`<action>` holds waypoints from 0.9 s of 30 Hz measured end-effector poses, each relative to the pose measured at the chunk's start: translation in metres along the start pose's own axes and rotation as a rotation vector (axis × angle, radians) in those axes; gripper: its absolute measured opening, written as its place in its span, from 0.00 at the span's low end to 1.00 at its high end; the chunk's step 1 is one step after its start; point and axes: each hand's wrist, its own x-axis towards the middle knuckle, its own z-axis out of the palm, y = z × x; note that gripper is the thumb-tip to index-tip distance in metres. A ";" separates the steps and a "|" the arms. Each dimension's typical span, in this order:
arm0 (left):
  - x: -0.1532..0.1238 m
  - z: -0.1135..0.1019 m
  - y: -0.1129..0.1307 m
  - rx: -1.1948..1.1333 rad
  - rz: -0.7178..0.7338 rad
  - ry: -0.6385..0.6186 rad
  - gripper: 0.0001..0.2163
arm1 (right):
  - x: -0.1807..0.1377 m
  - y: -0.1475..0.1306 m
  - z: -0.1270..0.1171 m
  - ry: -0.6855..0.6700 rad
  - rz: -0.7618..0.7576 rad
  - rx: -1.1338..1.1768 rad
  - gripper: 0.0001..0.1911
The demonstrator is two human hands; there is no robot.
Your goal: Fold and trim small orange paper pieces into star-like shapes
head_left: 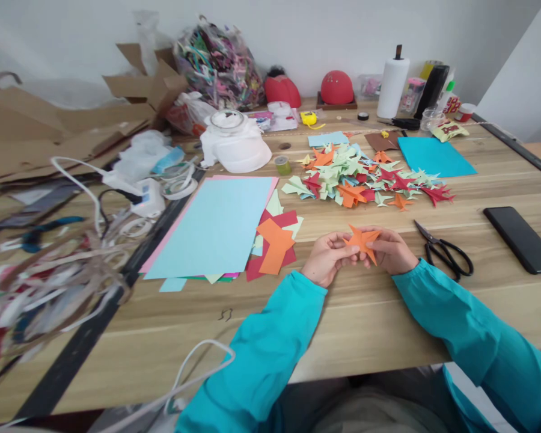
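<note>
Both hands hold one small orange folded paper shape [362,240] just above the wooden table [369,313]. My left hand [327,258] pinches its left side with fingers closed. My right hand [391,249] grips its right side, fingers curled. Both arms wear teal sleeves. Beyond the hands lies a pile of several folded paper shapes [365,177] in green, orange and red. To the left lies a stack of coloured paper sheets [216,225] with a light blue sheet on top, and loose orange and red pieces [275,243] beside it.
Black scissors [444,249] lie right of my right hand, a black phone [520,239] further right. A blue sheet [435,156], paper towel roll [392,84], red domes, a white bowl [237,147] and cardboard stand at the back. Cables and tape rolls clutter the left.
</note>
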 end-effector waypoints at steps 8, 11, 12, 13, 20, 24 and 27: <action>0.001 -0.002 -0.001 0.008 -0.043 0.009 0.18 | 0.000 0.002 -0.001 -0.009 -0.045 -0.111 0.24; 0.001 -0.002 0.000 -0.021 -0.078 -0.023 0.16 | -0.001 0.000 0.000 -0.013 -0.029 -0.079 0.23; 0.001 -0.002 0.000 -0.033 -0.086 -0.029 0.15 | -0.001 -0.001 0.000 -0.014 -0.022 -0.067 0.22; 0.000 -0.002 0.001 -0.045 -0.094 -0.034 0.15 | -0.002 -0.001 0.001 -0.015 -0.013 -0.056 0.22; -0.001 -0.001 0.003 -0.073 -0.116 -0.020 0.13 | -0.002 0.000 0.001 0.013 -0.033 -0.021 0.24; 0.001 -0.001 0.002 -0.061 -0.094 0.014 0.14 | -0.001 0.001 0.001 0.015 -0.040 -0.018 0.25; 0.001 0.000 0.001 -0.040 -0.056 0.033 0.15 | 0.000 0.003 -0.001 0.011 -0.048 -0.070 0.26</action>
